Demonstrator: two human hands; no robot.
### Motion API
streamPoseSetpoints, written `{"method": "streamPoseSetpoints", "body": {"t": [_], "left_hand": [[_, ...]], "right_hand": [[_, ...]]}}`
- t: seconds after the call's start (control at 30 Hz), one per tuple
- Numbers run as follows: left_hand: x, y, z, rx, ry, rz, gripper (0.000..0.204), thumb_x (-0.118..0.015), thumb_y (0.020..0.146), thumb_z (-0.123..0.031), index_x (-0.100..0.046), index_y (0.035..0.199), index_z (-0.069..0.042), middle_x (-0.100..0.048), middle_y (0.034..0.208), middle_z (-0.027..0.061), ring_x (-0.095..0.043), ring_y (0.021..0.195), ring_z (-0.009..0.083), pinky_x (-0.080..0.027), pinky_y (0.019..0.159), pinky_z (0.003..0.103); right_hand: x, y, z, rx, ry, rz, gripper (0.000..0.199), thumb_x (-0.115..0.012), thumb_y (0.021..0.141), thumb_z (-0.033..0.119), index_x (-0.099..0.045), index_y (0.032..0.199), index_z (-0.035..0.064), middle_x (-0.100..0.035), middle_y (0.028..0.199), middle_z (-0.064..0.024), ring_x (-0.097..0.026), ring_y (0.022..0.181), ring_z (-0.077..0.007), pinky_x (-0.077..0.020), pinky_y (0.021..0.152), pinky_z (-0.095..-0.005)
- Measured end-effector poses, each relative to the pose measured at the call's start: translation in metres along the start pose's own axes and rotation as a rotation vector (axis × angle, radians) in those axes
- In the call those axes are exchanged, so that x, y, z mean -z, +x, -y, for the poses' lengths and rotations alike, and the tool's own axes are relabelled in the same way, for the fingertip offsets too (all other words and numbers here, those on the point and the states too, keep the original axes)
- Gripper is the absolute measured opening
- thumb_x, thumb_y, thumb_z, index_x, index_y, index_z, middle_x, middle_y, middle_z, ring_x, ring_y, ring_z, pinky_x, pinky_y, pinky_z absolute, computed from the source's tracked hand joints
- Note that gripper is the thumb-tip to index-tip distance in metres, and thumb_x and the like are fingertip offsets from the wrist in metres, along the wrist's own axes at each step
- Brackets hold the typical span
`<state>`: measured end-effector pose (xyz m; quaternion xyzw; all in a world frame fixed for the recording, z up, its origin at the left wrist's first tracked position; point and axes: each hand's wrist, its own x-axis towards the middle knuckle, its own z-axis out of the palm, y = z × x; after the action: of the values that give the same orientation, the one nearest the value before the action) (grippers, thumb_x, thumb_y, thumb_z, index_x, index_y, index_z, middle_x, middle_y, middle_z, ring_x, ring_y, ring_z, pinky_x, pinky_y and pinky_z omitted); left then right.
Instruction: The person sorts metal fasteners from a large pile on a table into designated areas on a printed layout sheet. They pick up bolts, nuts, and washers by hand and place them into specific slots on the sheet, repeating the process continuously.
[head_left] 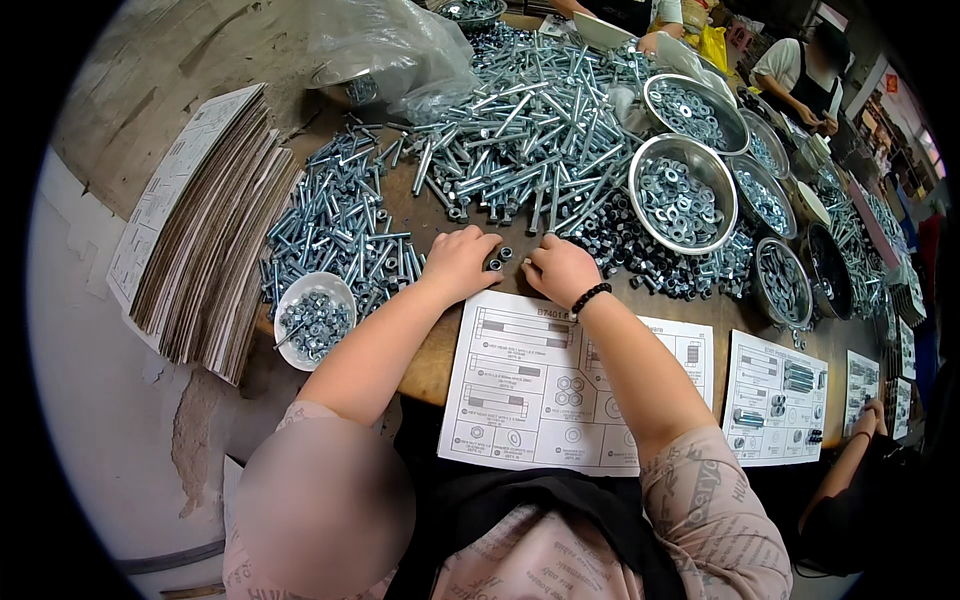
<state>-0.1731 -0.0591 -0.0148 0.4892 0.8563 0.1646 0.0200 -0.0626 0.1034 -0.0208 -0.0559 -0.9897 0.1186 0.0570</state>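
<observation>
My left hand rests on the table with its thumb and fingers apart around a few loose hex nuts. Another nut lies between my two hands. On the other side, my right hand, with a dark bead bracelet at the wrist, has curled fingers with a gap between thumb and forefinger. I see nothing held in either hand. Just beyond them spreads a big heap of long bolts. A pile of dark-ringed nuts sits beside my right hand. Below my hands lies a printed hardware sheet.
Shorter bolts and a white bowl of small hardware lie left, beside stacked printed cards. Steel bowls of washers stand right. Another filled card is at the right edge. Co-workers sit across and beside me.
</observation>
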Motion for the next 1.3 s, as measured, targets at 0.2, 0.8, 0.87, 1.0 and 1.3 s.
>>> {"method": "streamPoseSetpoints", "body": {"t": [0.2,0.8,0.87,1.0,1.3], "left_hand": [[0.006,-0.007,0.006,0.046,-0.044,0.009,0.049,-0.073,0.065,-0.023,-0.057,0.109,-0.010,-0.055,0.096,0.0089,-0.055,0.095,0.0263,-0.043,0.081,0.037],[0.001,0.004,-0.040,0.123,0.059,0.114,0.025,-0.061,0.078,-0.021,-0.060,0.101,-0.010,-0.055,0.097,0.0107,-0.056,0.092,0.0298,-0.046,0.078,0.040],[0.002,0.002,-0.062,0.062,-0.061,0.070,0.024,-0.060,0.078,-0.022,-0.060,0.099,-0.009,-0.056,0.096,0.0105,-0.056,0.091,0.0298,-0.046,0.077,0.040],[-0.012,-0.013,-0.100,-0.172,-0.257,0.120,0.025,-0.065,0.074,-0.020,-0.062,0.096,-0.009,-0.057,0.089,0.0090,-0.056,0.088,0.0281,-0.045,0.076,0.036],[-0.034,-0.031,-0.112,-0.212,-0.256,0.146,0.025,-0.063,0.076,-0.016,-0.061,0.100,-0.008,-0.055,0.095,0.0101,-0.055,0.089,0.0290,-0.045,0.078,0.037]], "right_hand": [[-0.003,0.006,0.003,-0.205,0.117,-0.019,0.021,-0.056,0.081,0.027,-0.060,0.095,0.0103,-0.055,0.095,-0.0148,-0.058,0.086,-0.0318,-0.0490,0.073,-0.0406],[0.051,-0.130,-0.044,0.042,0.334,0.091,0.023,-0.065,0.075,0.013,-0.062,0.098,0.0111,-0.056,0.090,-0.0088,-0.057,0.083,-0.0268,-0.0464,0.073,-0.0351],[0.051,-0.150,-0.036,0.049,0.341,0.134,0.023,-0.065,0.075,0.013,-0.062,0.097,0.0124,-0.057,0.090,-0.0090,-0.057,0.083,-0.0276,-0.0468,0.072,-0.0357],[0.044,-0.174,-0.016,0.103,0.330,0.183,0.022,-0.065,0.073,0.015,-0.062,0.095,0.0150,-0.057,0.089,-0.0072,-0.058,0.080,-0.0270,-0.0482,0.070,-0.0358],[0.044,-0.204,0.008,0.173,0.292,0.218,0.029,-0.064,0.072,0.014,-0.058,0.101,0.0140,-0.054,0.092,-0.0102,-0.057,0.082,-0.0282,-0.0487,0.070,-0.0365]]}}
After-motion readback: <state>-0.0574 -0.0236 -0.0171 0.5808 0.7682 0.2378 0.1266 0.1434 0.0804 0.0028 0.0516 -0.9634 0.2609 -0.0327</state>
